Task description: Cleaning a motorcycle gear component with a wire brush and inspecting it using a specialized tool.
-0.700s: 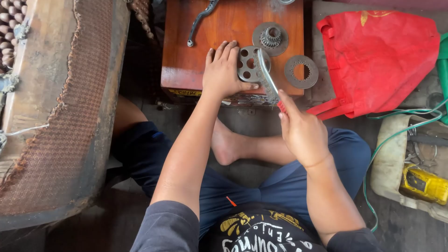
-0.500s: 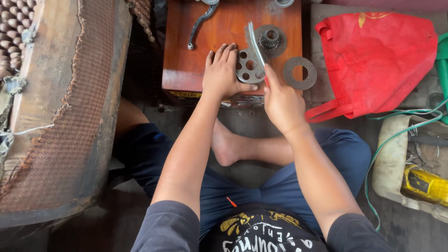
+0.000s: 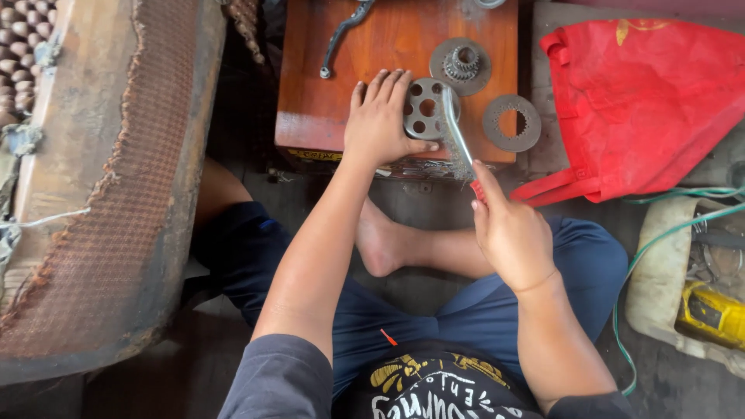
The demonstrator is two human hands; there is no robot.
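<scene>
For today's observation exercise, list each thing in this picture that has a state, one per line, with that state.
Left hand: pressed flat on the holed metal plate.
Right hand: gripping the wire brush.
Wire brush: tilted, bristles at the plate's edge.
Gear disc: lying flat, untouched.
Toothed ring: lying flat, untouched.
Red bag: slumped, crumpled.
Lever: lying loose on the wooden board.

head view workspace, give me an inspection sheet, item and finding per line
surface: small reddish-brown wooden bench top, worn and dusty
job's things: round grey metal plate with holes at the bench's front edge; curved metal tool with red handle laid across it
clutter: toothed gear on a round disc; flat toothed ring; curved dark metal lever
hands: left hand presses the plate; right hand grips the tool's handle
cables: green cord at right
surroundings: red cloth bag; yellow power tool; rusty mesh panel
</scene>
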